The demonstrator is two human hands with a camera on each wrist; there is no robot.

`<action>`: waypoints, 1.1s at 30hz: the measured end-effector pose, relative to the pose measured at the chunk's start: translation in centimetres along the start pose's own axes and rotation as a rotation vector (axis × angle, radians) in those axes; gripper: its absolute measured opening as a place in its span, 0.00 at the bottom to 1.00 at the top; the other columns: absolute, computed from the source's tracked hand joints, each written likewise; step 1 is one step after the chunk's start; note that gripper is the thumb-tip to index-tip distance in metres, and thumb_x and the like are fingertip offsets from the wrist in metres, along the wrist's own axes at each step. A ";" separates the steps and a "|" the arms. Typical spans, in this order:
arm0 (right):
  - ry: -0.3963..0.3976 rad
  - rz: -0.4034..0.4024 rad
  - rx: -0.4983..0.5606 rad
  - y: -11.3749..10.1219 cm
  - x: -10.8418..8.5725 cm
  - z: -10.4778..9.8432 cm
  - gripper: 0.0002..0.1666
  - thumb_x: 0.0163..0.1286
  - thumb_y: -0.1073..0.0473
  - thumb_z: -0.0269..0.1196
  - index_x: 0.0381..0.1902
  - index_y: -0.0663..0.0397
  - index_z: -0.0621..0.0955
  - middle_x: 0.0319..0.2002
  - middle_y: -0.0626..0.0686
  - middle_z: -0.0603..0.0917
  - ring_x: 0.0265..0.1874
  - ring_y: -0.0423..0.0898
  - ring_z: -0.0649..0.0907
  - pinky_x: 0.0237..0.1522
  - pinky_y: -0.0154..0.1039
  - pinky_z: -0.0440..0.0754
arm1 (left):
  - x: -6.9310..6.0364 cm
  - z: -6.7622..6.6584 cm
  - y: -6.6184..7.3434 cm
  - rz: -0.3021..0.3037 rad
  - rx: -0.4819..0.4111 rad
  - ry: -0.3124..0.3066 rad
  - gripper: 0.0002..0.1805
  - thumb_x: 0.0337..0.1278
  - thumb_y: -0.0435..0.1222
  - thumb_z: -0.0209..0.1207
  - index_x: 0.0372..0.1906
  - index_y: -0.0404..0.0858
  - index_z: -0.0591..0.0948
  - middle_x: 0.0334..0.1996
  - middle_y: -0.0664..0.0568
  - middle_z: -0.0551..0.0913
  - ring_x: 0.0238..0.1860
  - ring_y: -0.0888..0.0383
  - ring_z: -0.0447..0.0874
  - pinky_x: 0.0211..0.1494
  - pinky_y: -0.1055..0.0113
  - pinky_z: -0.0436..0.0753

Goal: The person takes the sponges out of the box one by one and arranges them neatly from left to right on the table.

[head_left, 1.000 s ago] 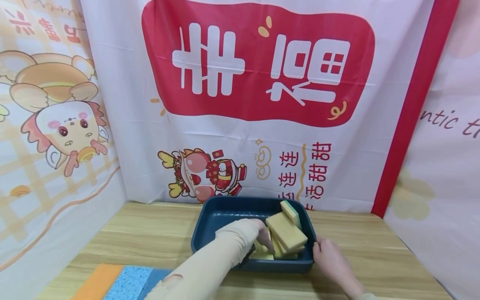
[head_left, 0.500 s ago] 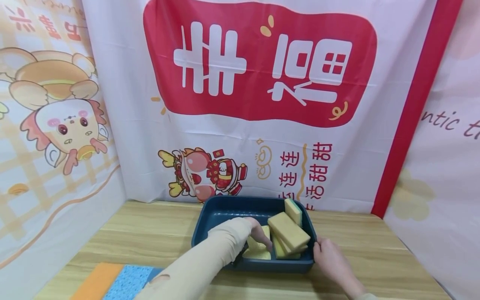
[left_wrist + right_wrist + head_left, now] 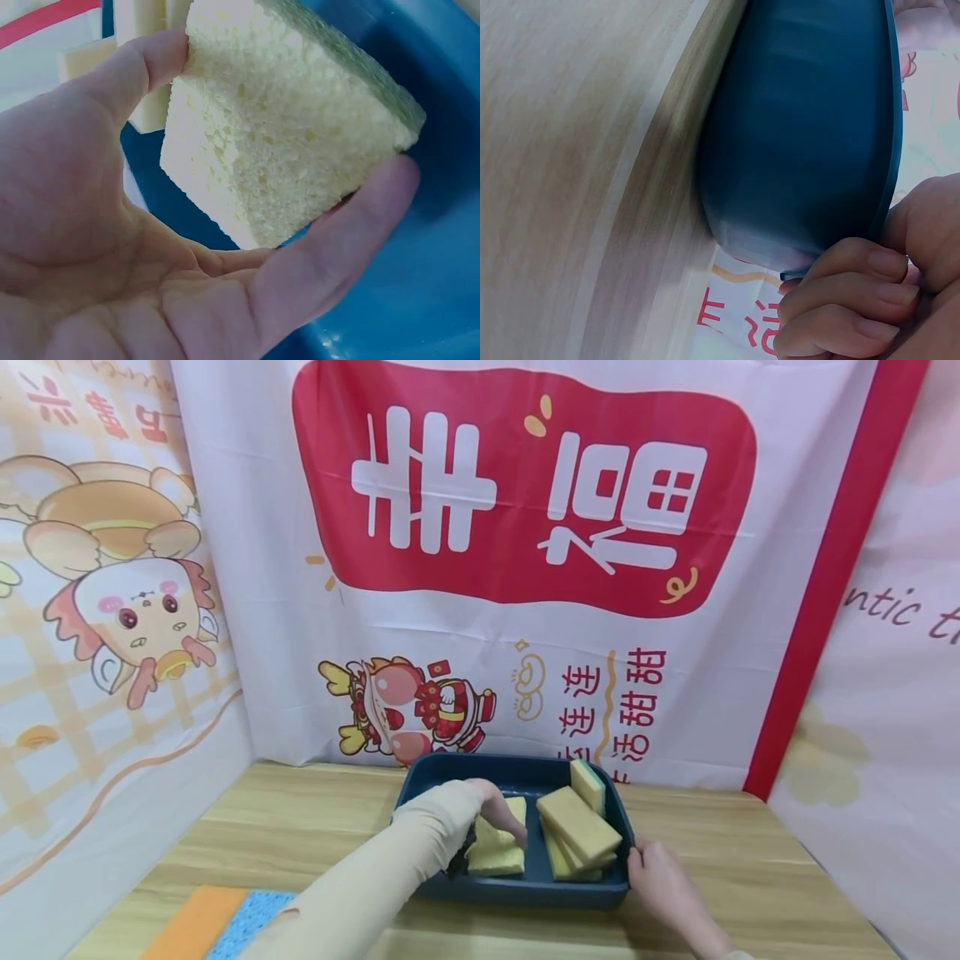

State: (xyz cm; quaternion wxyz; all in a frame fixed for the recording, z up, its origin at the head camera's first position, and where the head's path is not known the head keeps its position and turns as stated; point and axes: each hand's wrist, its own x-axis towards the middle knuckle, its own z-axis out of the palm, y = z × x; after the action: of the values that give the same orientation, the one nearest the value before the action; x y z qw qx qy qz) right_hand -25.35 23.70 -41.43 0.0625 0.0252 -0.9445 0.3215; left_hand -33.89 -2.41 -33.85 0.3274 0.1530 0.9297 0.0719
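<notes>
A dark blue rectangular bin (image 3: 540,895) stands on the wooden table near the back cloth. Inside it, my left hand (image 3: 497,806) pinches a pale yellow sponge (image 3: 498,845) between thumb and fingers. The left wrist view shows that the sponge (image 3: 262,127) has a green scouring side and is bent along the middle. At the bin's right end lie several stacked sponges (image 3: 579,821), with another sponge (image 3: 588,787) leaning upright in the back corner. My right hand (image 3: 663,881) grips the right end of the bin; in the right wrist view its fingers (image 3: 847,304) curl at the rim.
On the table's (image 3: 720,852) front left lie an orange sheet (image 3: 197,920) and a speckled light-blue one (image 3: 247,920), partly behind my left sleeve (image 3: 360,881). A printed cloth (image 3: 262,610) hangs right behind the bin.
My left hand has drawn the sponge leftward along the bin, away from the stack, and a gap now separates them. My right hand stays on the bin's right end.
</notes>
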 end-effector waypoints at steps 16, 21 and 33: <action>-0.043 0.050 0.023 -0.2 0.1 -0.3 0.14 0.73 0.66 0.48 0.39 0.67 0.80 0.18 0.52 0.71 0.15 0.45 0.72 0.16 0.38 0.71 | -3.1 0.0 -0.6 -0.120 -0.473 0.355 0.34 0.45 0.50 0.73 0.49 0.31 0.71 0.38 0.38 0.74 0.38 0.39 0.83 0.35 0.53 0.85; -0.046 0.057 0.031 -0.1 0.0 -0.1 0.15 0.73 0.66 0.48 0.41 0.69 0.80 0.18 0.52 0.71 0.15 0.45 0.72 0.16 0.38 0.71 | -3.4 0.1 -1.3 -0.123 -0.504 0.419 0.30 0.44 0.48 0.73 0.45 0.34 0.72 0.34 0.40 0.74 0.35 0.42 0.82 0.33 0.52 0.85; -0.016 0.010 0.015 -0.2 -0.1 -0.1 0.13 0.72 0.66 0.48 0.34 0.64 0.80 0.17 0.51 0.70 0.14 0.44 0.71 0.15 0.36 0.69 | -4.6 0.3 -3.3 -0.101 -0.535 0.473 0.30 0.43 0.51 0.72 0.42 0.36 0.72 0.33 0.42 0.75 0.32 0.47 0.81 0.32 0.52 0.85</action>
State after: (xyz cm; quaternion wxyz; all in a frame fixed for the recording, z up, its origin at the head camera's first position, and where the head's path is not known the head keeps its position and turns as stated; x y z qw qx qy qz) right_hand -25.21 23.62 -41.26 0.0532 0.0235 -0.9427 0.3286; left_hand -31.11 -7.04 -32.20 0.1346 -0.0050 0.9344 0.3299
